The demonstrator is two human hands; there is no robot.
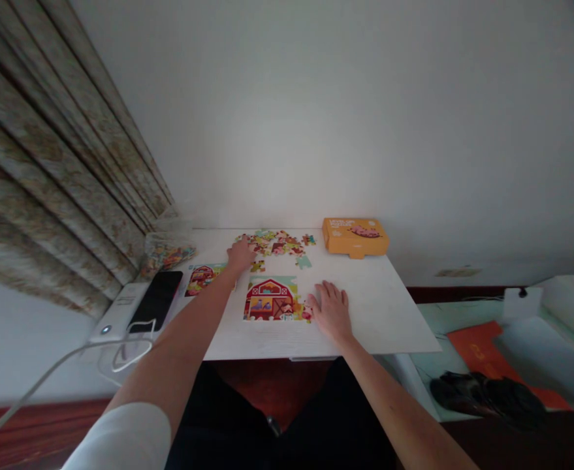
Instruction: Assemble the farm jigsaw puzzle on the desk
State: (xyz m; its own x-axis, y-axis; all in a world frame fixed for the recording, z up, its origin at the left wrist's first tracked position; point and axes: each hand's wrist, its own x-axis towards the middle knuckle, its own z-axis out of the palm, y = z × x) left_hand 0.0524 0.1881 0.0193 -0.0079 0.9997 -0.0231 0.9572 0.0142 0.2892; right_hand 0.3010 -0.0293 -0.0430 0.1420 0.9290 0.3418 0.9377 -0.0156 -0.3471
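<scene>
One bare left hand (241, 253) touches multicoloured knobbed puzzle pieces (279, 245), its grip unclear; the bare right hand (333, 309), grip loosely apart, lies beside the flat red-barn puzzle (270, 299) on the white counter (379, 310); a clear plastic bag (162, 247) holds colourful bits (177, 256).

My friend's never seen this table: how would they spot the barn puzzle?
On the white table, find the right hand near the front edge. The barn puzzle lies left of it. Its large, joined barn sets it apart from the small barn card farther left and scattered pieces behind.
</scene>
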